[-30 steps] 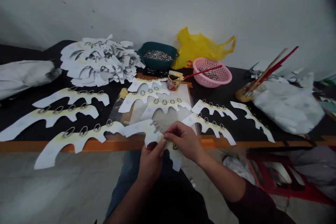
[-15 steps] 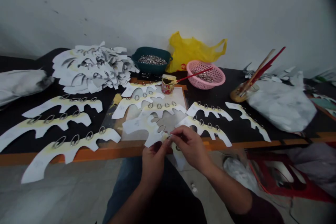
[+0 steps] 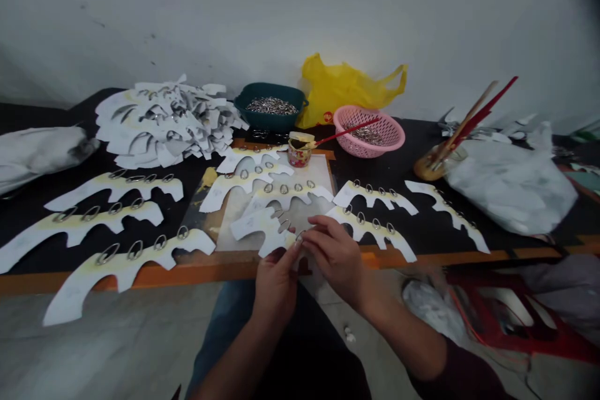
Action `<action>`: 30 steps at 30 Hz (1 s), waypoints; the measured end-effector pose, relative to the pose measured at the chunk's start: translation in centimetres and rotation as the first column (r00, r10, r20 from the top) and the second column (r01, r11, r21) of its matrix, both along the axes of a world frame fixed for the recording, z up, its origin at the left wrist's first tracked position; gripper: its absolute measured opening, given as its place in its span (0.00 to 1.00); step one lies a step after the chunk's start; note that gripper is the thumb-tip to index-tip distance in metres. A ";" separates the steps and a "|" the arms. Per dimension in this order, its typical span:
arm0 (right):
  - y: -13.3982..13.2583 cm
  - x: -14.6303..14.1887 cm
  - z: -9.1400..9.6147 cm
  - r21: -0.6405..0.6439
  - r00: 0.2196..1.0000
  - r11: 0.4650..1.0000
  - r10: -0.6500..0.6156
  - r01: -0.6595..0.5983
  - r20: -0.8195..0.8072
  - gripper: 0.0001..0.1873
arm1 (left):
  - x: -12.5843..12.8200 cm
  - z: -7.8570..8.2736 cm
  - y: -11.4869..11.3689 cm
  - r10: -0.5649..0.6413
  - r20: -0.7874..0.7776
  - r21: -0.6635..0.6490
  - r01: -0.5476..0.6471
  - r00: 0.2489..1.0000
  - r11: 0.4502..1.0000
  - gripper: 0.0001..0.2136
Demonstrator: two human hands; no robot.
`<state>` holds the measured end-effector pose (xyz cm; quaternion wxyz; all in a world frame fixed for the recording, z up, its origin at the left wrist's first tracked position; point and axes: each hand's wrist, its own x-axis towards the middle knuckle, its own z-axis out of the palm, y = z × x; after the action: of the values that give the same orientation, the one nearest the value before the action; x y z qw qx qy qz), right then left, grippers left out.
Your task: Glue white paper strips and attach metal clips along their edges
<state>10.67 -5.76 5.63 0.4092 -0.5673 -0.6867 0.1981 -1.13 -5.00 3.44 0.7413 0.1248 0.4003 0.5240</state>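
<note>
Both my hands meet at the table's near edge over a white cut-out piece (image 3: pixel 260 225) with yellow glue and metal rings along it. My left hand (image 3: pixel 275 282) pinches the piece from below, fingers closed on its edge. My right hand (image 3: pixel 335 252) is closed in a pinch at the same spot, fingertips on a small metal ring (image 3: pixel 300 236) against the piece. Several similar white pieces with rings (image 3: pixel 122 254) lie spread over the black table (image 3: pixel 412 169).
A heap of white pieces (image 3: pixel 165 120) sits at the back left. A green tub of rings (image 3: pixel 270 105), a yellow bag (image 3: pixel 347 89), a pink basket (image 3: pixel 370 132) and a glue tin with a red brush (image 3: pixel 300 149) stand behind. A white bag (image 3: pixel 510 185) lies right.
The held piece has shifted slightly up and toward the table, and my right hand's pinch has moved along it. The view has shifted a little.
</note>
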 end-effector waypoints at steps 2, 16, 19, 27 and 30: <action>0.4 0.1 0.4 -0.050 1.000 0.998 0.024 -0.025 -0.010 0.08 | 0.4 -0.3 0.1 0.010 0.045 -0.011 -0.009 0.999 1.000 0.17; 4.0 4.3 2.2 -0.125 0.901 0.909 0.412 -0.397 0.136 0.06 | -5.1 1.8 1.4 0.348 -0.829 0.550 0.533 0.437 0.642 0.13; 4.2 4.0 1.8 -0.018 0.892 0.913 0.403 -0.408 0.206 0.06 | -3.4 3.9 6.0 0.243 -0.920 0.381 0.846 0.307 0.374 0.09; 3.2 5.1 -0.2 0.051 0.945 0.950 0.298 -0.308 0.136 0.05 | -1.6 4.9 10.1 -0.285 -0.914 0.218 0.941 0.289 0.258 0.02; 3.1 4.8 -0.3 0.077 0.954 0.956 0.272 -0.283 0.122 0.04 | -1.7 4.7 9.8 -0.421 -0.853 0.176 0.930 0.307 0.322 0.04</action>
<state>15.44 -2.70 5.37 0.3651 -0.4553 -0.7895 0.1899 -2.80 4.78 8.11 0.5941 0.7270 0.3176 0.1330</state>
